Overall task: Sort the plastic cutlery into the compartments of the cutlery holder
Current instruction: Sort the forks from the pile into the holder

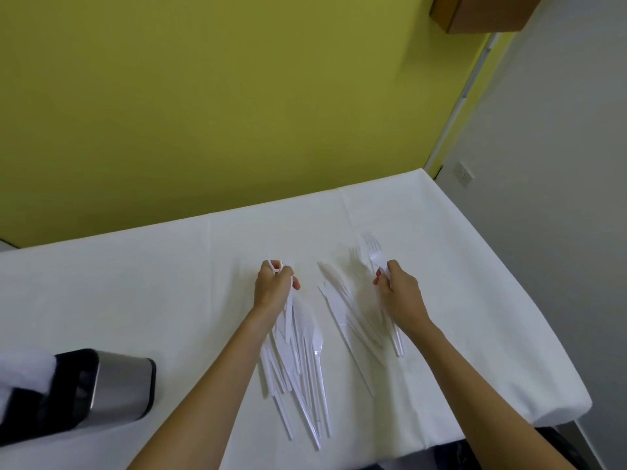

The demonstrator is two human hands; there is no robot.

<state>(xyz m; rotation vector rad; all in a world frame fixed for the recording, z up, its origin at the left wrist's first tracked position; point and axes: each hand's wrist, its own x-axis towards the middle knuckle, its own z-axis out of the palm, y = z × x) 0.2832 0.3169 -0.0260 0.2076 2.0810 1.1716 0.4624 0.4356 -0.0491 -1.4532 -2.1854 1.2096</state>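
Note:
White plastic cutlery lies in two loose heaps on the white tablecloth (169,283). My left hand (273,286) grips a bundle of white pieces (295,340) whose long handles fan out toward me. My right hand (398,293) holds a few plastic forks (373,254), tines pointing away, their handles running back under the palm. Between the hands lie several plastic knives (339,300) on the cloth. The cutlery holder (112,381), metal with a black rim, lies at the left front of the table with white pieces in it.
A yellow-green wall stands right behind the table's far edge. The table's right edge (529,300) drops off beside a grey wall with a socket (463,173). A brown box (481,11) hangs at the top right.

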